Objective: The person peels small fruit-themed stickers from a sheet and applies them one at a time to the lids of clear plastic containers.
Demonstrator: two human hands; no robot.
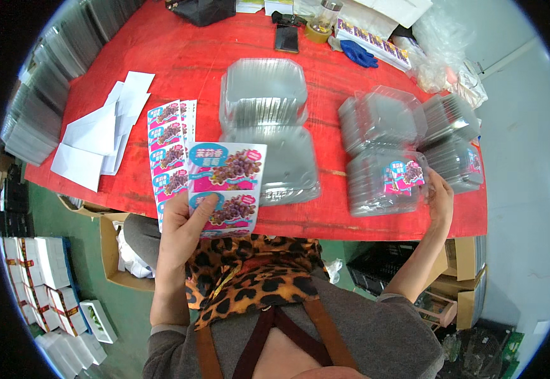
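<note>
In my left hand [185, 225] is a sheet of grape-picture stickers [227, 189], with the thumb pressed on its front. More sticker strips [166, 147] lie flat beside it on the red table. My right hand [439, 196] grips the right edge of a labelled clear plastic container [410, 189], its fingers partly hidden by the plastic. That container sits at the front of a nested stack, and a grape sticker [408, 174] shows on it. Straight ahead of me stand two stacks of clear plastic containers [263, 90], the nearer one [291, 163] partly covered by the sheet.
White paper pieces [97, 125] lie at the left, near tall container stacks [38, 118]. Another container stack [450, 121] stands at far right. Along the back are a phone [286, 39], a tape roll [317, 34], a blue glove [359, 53] and further stickers [374, 42].
</note>
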